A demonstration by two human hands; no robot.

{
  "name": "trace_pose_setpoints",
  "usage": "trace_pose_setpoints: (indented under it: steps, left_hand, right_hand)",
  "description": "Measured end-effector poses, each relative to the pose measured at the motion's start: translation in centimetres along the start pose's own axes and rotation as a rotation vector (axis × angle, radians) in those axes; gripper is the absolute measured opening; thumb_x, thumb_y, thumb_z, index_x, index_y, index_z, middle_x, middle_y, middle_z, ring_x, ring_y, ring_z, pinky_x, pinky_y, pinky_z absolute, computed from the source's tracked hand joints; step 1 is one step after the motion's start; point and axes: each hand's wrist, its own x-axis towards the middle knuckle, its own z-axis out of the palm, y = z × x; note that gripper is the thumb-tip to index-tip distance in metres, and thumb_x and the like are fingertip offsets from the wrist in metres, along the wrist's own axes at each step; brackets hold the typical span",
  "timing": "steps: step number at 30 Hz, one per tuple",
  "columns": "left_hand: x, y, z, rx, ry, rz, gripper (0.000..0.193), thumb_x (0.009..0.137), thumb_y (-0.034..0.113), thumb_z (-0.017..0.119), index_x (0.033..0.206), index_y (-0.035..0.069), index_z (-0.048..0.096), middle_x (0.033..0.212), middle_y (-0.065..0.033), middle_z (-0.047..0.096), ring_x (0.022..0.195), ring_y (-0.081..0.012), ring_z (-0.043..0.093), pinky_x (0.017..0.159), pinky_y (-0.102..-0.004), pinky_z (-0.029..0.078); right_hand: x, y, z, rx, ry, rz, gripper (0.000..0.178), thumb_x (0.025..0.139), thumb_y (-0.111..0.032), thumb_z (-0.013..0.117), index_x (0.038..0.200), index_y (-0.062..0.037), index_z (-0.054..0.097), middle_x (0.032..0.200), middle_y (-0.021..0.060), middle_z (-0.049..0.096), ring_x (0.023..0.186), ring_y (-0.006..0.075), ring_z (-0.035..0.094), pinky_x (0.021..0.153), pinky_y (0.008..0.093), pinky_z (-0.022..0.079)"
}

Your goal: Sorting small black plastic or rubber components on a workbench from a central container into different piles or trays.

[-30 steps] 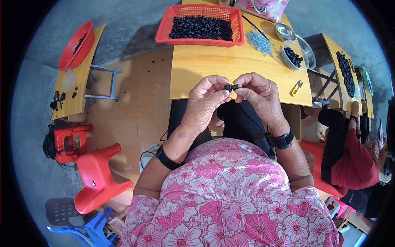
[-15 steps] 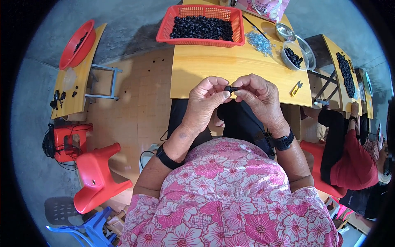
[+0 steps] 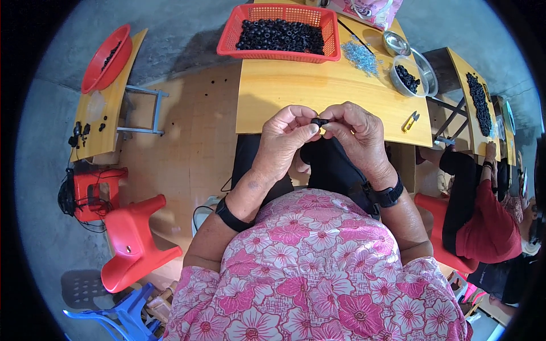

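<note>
Between my two hands, just over the table's near edge, is a small black rounded part (image 3: 319,122). The fingertips of my left hand (image 3: 290,129) pinch its left end. My right hand (image 3: 358,131) pinches the right end, and its fingers cover much of the part. Whether it is one piece or two pressed together I cannot make out. Farther back on the wooden table (image 3: 296,85) stands a red plastic basket (image 3: 278,55) holding many small black ring-shaped parts (image 3: 284,37).
Right of the basket lie a heap of small clear-blue pieces (image 3: 361,58), a clear bowl of black parts (image 3: 410,88), metal bowls (image 3: 395,42) and yellow thread snips (image 3: 410,121). Red stools (image 3: 136,238) stand at left. A co-worker in a red sleeve (image 3: 492,227) sits at right.
My fingertips have drawn slightly closer together, and less of the black part shows between them. The view has shifted a little.
</note>
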Motion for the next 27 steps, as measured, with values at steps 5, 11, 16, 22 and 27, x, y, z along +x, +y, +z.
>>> trace_pose_setpoints:
  steps: [5, 11, 16, 22, 27]
  left_hand:
    - [0.0, 0.0, -0.4, -0.022, 0.003, -0.009, 0.016, 0.088, -0.001, 0.062, 0.103, 0.003, 0.059, 0.093, -0.0050, 0.061, 0.083, -0.0129, 0.061, 0.079, -0.0270, 0.054]
    - [0.1, -0.2, -0.8, -0.054, 0.000, -0.012, 0.016, 0.088, 0.000, 0.063, 0.103, 0.003, 0.059, 0.091, -0.0056, 0.062, 0.082, -0.0136, 0.061, 0.078, -0.0269, 0.053]
    - [0.0, -0.5, -0.7, -0.096, 0.010, -0.007, 0.016, 0.088, 0.000, 0.063, 0.104, 0.003, 0.060, 0.091, -0.0055, 0.062, 0.082, -0.0138, 0.062, 0.078, -0.0270, 0.053]
    - [0.1, -0.8, -0.9, -0.131, 0.008, -0.003, 0.017, 0.088, 0.000, 0.063, 0.104, 0.004, 0.060, 0.091, -0.0050, 0.062, 0.082, -0.0137, 0.062, 0.079, -0.0271, 0.054]
    - [0.1, -1.0, -0.9, -0.155, 0.005, 0.005, 0.016, 0.088, 0.000, 0.063, 0.104, 0.004, 0.060, 0.090, -0.0046, 0.062, 0.082, -0.0134, 0.062, 0.079, -0.0267, 0.053]
  right_hand:
    - [-0.2, 0.2, 0.4, 0.008, 0.035, 0.011, 0.016, 0.080, 0.004, 0.066, 0.094, -0.0040, 0.066, 0.078, 0.0044, 0.063, 0.065, 0.0119, 0.062, 0.061, 0.0242, 0.050]
    - [-0.4, 1.2, 1.1, 0.199, 0.061, 0.058, 0.012, 0.082, 0.003, 0.067, 0.093, -0.0018, 0.066, 0.079, 0.0038, 0.063, 0.067, 0.0097, 0.061, 0.061, 0.0232, 0.050]
    - [-0.7, 1.7, 1.4, 0.253, 0.079, 0.089, 0.011, 0.083, 0.002, 0.067, 0.093, -0.0009, 0.068, 0.080, 0.0039, 0.064, 0.070, 0.0100, 0.063, 0.063, 0.0232, 0.051]
    - [-1.0, 2.2, 1.7, 0.274, 0.124, 0.067, 0.013, 0.085, 0.000, 0.066, 0.096, -0.0004, 0.070, 0.082, 0.0058, 0.066, 0.072, 0.0111, 0.064, 0.066, 0.0229, 0.052]
    - [-1.0, 2.4, 1.9, 0.331, 0.134, 0.098, 0.013, 0.086, -0.002, 0.065, 0.098, 0.0000, 0.070, 0.081, 0.0061, 0.066, 0.072, 0.0109, 0.064, 0.067, 0.0227, 0.052]
